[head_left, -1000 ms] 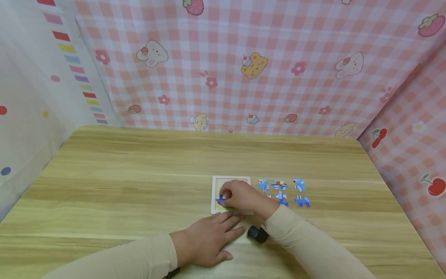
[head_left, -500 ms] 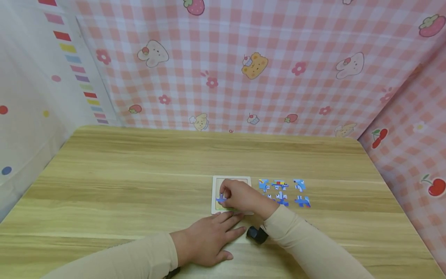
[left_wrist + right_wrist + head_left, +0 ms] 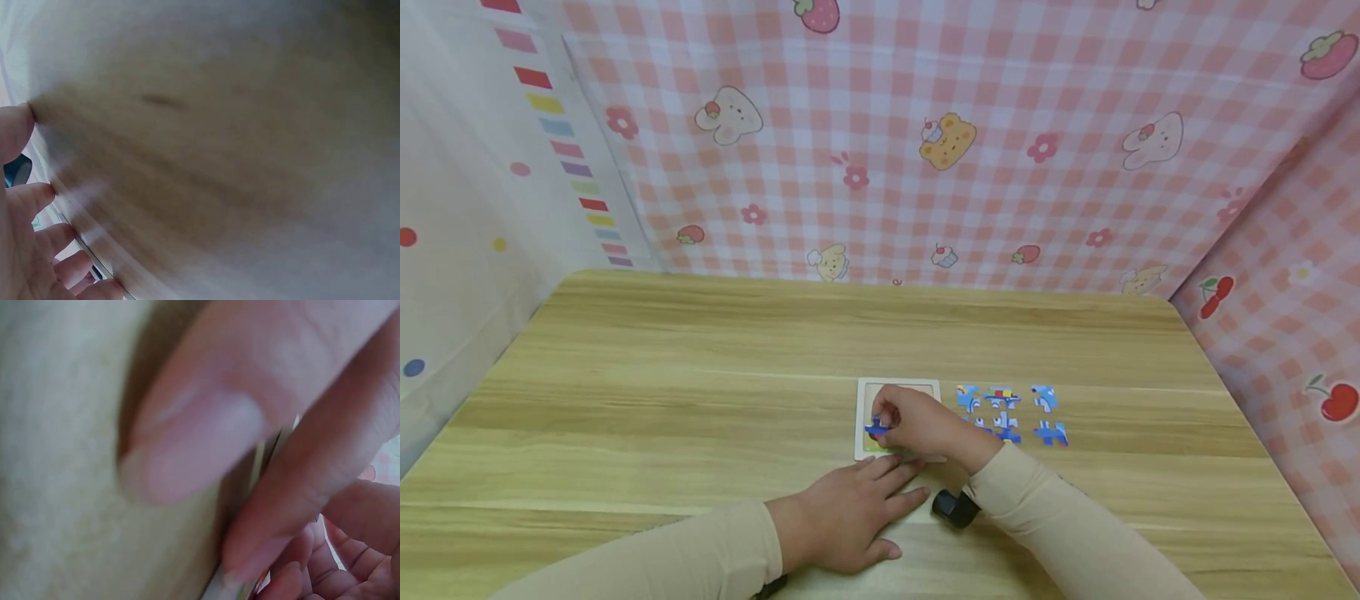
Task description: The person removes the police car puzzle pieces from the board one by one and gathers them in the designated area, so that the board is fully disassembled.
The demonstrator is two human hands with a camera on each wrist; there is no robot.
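The worktop (image 3: 662,375) had a pale yellow-brown wood grain running from side to side, and its far corners were rounded. A white-rimmed puzzle tray (image 3: 860,417) lay flat on it, near the middle of its width. Just to the tray's right, jigsaw pieces (image 3: 1002,397), mostly blue, lay directly on the wood in two rows: three apart in the far row, others in the near row, partly hidden at its left end. The left hand (image 3: 850,517) rested palm down, fingertips at the tray's near edge.

Wood-grain tbl (image 3: 700,375); pink chkd cloth (image 3: 887,142) behind; white dotted cloth (image 3: 467,200) L, cherry-print cloth (image 3: 1285,325) R.
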